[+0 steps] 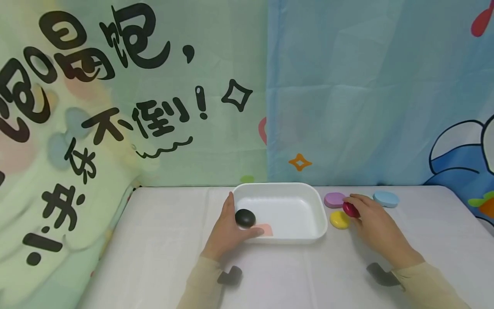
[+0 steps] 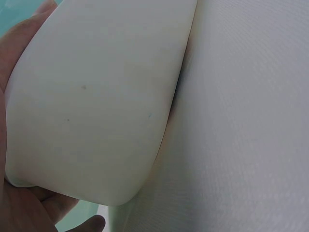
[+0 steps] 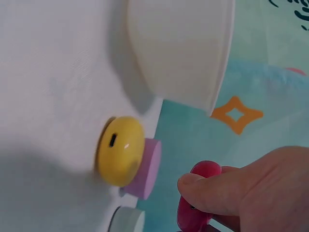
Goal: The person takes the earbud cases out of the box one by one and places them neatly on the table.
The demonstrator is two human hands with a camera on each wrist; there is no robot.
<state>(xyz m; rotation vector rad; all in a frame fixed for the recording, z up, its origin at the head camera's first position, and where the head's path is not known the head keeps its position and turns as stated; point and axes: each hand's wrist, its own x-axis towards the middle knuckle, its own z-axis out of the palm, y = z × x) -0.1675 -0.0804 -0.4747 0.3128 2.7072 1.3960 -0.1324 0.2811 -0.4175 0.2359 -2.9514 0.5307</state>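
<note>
My left hand (image 1: 229, 229) grips the left end of a white rectangular tray (image 1: 285, 186), its thumb over the front rim and fingers along the outer side. Inside, a black rounded piece (image 1: 245, 218) lies near that hand, and a flat pink piece (image 1: 267, 230) shows partly behind the thumb. Right of the tray, my right hand (image 1: 380, 229) pinches a small glossy red rounded piece (image 3: 199, 195) between thumb and fingers, held above the table. Nearby on the cloth are a yellow oval piece (image 3: 121, 151) with a small dark slot, a purple oval piece (image 1: 334, 200) and a light blue one (image 1: 386, 199).
A white cloth (image 1: 154, 257) covers the table. Printed fabric hangings (image 1: 347, 86) stand directly behind its back edge and along the left side. The tray sits near the back edge.
</note>
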